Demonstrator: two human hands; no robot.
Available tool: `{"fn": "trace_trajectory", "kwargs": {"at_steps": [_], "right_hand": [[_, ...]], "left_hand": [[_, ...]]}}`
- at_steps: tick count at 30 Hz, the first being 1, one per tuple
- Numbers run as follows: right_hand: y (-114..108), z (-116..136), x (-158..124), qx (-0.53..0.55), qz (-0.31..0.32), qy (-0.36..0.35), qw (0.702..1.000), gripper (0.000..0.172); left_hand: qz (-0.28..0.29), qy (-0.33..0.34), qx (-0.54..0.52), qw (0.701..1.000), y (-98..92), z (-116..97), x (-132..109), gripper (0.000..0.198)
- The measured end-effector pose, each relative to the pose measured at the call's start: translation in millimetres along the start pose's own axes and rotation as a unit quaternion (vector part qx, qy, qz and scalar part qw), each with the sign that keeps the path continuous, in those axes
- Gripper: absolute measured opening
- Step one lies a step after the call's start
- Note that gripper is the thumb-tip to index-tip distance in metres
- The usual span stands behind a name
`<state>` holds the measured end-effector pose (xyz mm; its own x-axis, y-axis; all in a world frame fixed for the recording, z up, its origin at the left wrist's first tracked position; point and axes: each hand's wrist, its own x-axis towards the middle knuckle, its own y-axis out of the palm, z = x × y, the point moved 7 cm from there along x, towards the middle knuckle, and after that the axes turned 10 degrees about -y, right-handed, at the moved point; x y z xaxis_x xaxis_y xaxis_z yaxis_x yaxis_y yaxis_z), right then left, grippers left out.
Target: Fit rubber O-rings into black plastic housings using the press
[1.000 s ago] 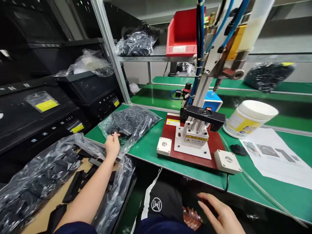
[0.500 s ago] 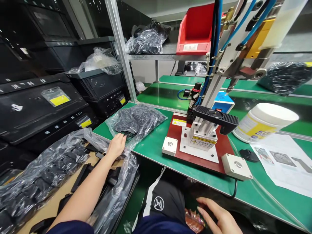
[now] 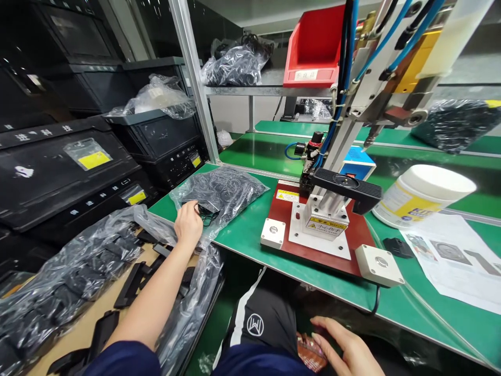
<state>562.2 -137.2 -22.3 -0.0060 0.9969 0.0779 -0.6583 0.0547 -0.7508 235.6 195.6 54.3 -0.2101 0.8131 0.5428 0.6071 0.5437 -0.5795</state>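
Left hand working at the edge of a bag of thin black pieces

The clear plastic bag (image 3: 235,188) is lying on the left end of the green tabletop (image 3: 238,245), just beside the red-brown base plate (image 3: 282,213) of a machine. Its film is crinkling and catching white glare; dark, loop-like outlines are showing through, looking crowded and overlapping. Thin, glossy black pieces (image 3: 208,213) are showing at the near edge, right beside the left hand (image 3: 189,225). That hand's fingers are bending against the bag, their tips partly hidden; cannot tell whether they are gripping anything. The right hand (image 3: 344,342) is hovering near the lap, holding nothing visible, thumb and fingers loosely parting. Below the left forearm, black parts are lying on brown cardboard (image 3: 94,303).
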Motion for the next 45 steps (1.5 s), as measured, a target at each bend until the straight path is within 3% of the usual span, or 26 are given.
{"fn": "trace_trajectory", "kwargs": {"at_steps": [5,7,9,10,12,14,16,18,22,25,28,31,34,37,43,45], "right_hand": [[4.7,-3.9,-3.5,0.01,-0.002,-0.011,1.0,0.029],[2.6,-0.3,-1.0,0.016,-0.01,-0.025,1.0,0.024],[-5.3,13.4,7.4,0.03,-0.036,-0.057,0.997,0.021],[-11.8,24.4,13.5,0.038,-0.059,-0.079,0.994,0.023],[-30.3,52.2,27.0,0.045,-0.128,-0.131,0.982,0.034],[-51.5,81.5,37.7,0.029,-0.208,-0.18,0.961,0.044],[-70.3,105.7,42.9,0.001,-0.27,-0.224,0.936,0.039],[-85.3,121.5,43.5,-0.019,-0.297,-0.266,0.917,0.028],[-120.6,136.1,40.3,-0.075,-0.31,-0.33,0.889,0.026],[-164.8,142.1,50.0,-0.178,-0.356,-0.351,0.847,0.03],[-209.1,141.8,81.3,-0.293,-0.397,-0.335,0.802,0.022],[-234.4,131.5,123.4,-0.384,-0.374,-0.267,0.801,0.019],[-237.1,120.9,149.9,-0.44,-0.313,-0.194,0.819,0.019],[-227.0,120.6,154.1,-0.461,-0.27,-0.178,0.826,0.021],[-224.0,123.1,148.1,-0.406,-0.313,-0.172,0.841,0.026],[-222.6,122.4,152.1,-0.404,-0.293,-0.177,0.848,0.035]], "left_hand": [[-0.04,-0.062,-0.051,0.996,-13.9,14.8,21.5,0.028],[-0.054,-0.072,-0.071,0.993,-26.7,4.6,13.7,0.029],[-0.034,-0.018,-0.096,0.995,-37.7,-30.1,-8.4,0.024],[0.004,0.059,-0.12,0.991,-40.0,-59.3,-26.0,0.022],[0.136,0.246,-0.161,0.946,-37.4,-126.0,-76.4,0.018],[0.229,0.36,-0.183,0.886,-36.9,-177.3,-127.9,0.019],[0.27,0.417,-0.205,0.844,-39.2,-209.9,-164.2,0.018],[0.283,0.428,-0.241,0.824,-40.9,-226.6,-179.9,0.018],[0.282,0.396,-0.328,0.81,-39.1,-235.5,-174.4,0.032],[0.269,0.366,-0.327,0.829,-35.6,-233.7,-166.2,0.048],[0.254,0.378,-0.306,0.836,-34.9,-229.5,-166.9,0.041],[0.26,0.384,-0.29,0.837,-30.2,-220.5,-168.5,0.034],[0.268,0.37,-0.28,0.844,-23.2,-208.7,-165.8,0.028],[0.275,0.36,-0.282,0.846,-18.8,-201.0,-163.0,0.023],[0.274,0.358,-0.315,0.835,-19.5,-203.4,-163.3,0.022],[0.275,0.357,-0.32,0.834,-19.1,-205.7,-164.5,0.021]]}}
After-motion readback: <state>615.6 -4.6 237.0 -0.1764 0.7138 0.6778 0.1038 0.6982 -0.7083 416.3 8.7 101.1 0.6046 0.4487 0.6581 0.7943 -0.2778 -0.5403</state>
